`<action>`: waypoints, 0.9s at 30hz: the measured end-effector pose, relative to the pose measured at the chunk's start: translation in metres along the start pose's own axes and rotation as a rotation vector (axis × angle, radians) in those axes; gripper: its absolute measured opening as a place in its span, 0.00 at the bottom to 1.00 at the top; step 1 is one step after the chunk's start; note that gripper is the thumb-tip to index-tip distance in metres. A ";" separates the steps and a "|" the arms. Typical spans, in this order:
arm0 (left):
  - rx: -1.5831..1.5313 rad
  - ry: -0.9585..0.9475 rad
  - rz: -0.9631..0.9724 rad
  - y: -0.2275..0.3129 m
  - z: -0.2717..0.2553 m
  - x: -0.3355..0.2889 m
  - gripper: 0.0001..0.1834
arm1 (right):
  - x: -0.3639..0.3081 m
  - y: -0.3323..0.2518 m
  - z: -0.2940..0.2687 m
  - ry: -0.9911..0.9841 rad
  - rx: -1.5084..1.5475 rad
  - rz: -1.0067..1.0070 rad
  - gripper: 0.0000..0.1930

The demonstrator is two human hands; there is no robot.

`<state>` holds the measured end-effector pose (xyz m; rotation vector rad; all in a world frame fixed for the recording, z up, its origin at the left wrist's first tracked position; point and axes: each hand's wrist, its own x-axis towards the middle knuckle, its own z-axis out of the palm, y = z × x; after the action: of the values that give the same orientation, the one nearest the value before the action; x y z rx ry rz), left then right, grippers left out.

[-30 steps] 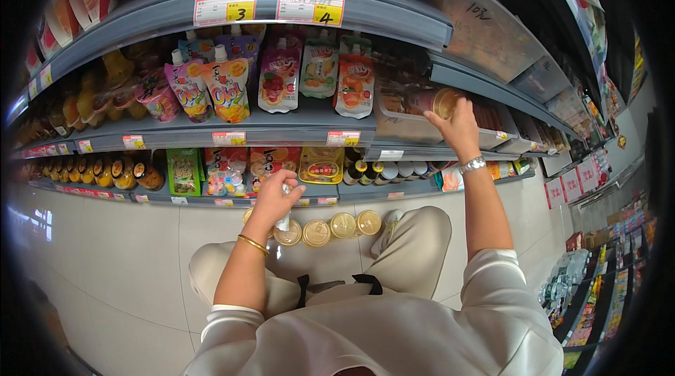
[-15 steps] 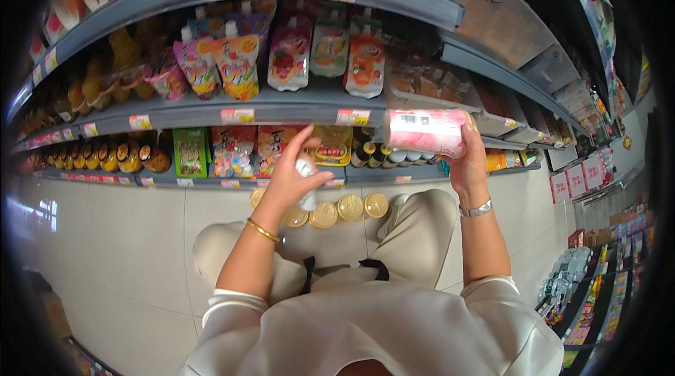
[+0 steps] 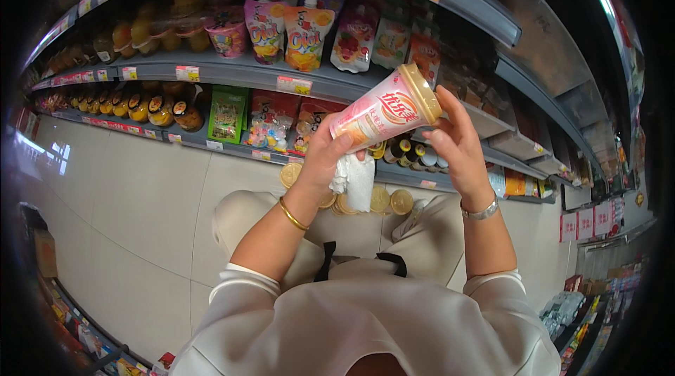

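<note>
A person's left hand (image 3: 323,154) is wrapped round the narrow base of a glossy pink-and-white tapered cup with large red lettering (image 3: 380,112), thumb across the near side. The cup lies tilted in the air in front of the front edge of a long grey metal shelf (image 3: 239,79), base toward lower left, top toward upper right. A wide, shiny gold lid (image 3: 420,93) with a raised rim caps it. The label is pale pink with white areas, and a warm orange picture sits below the lettering.

The same hand also holds a crumpled white tissue (image 3: 358,183), which hangs under the cup. The right hand (image 3: 460,151) is beside the lid, fingers curved and parted from the thumb; whether a fingertip touches the lid cannot be told. Below, several round gold-topped containers (image 3: 401,202) stand on the pale tiled floor (image 3: 140,186) near the lower shelf's front edge.
</note>
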<state>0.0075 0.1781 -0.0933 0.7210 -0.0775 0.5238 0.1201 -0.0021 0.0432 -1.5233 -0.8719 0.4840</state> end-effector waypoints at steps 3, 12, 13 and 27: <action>0.107 -0.068 0.067 0.003 -0.002 0.001 0.39 | 0.012 -0.018 0.017 -0.021 -0.113 -0.022 0.40; 0.116 -0.087 0.090 0.015 -0.010 -0.001 0.45 | 0.077 -0.134 0.055 -0.085 -0.566 -0.775 0.41; 0.126 -0.093 0.059 0.012 -0.017 0.001 0.42 | 0.089 -0.148 0.057 -0.023 -0.424 -0.667 0.40; 0.271 0.069 -0.199 -0.033 -0.078 0.023 0.20 | 0.394 -0.226 0.139 -0.059 -1.035 -0.848 0.28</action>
<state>0.0353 0.2176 -0.1666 0.9625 0.1311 0.3708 0.2085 0.3781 0.3132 -1.8037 -1.8475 -0.6578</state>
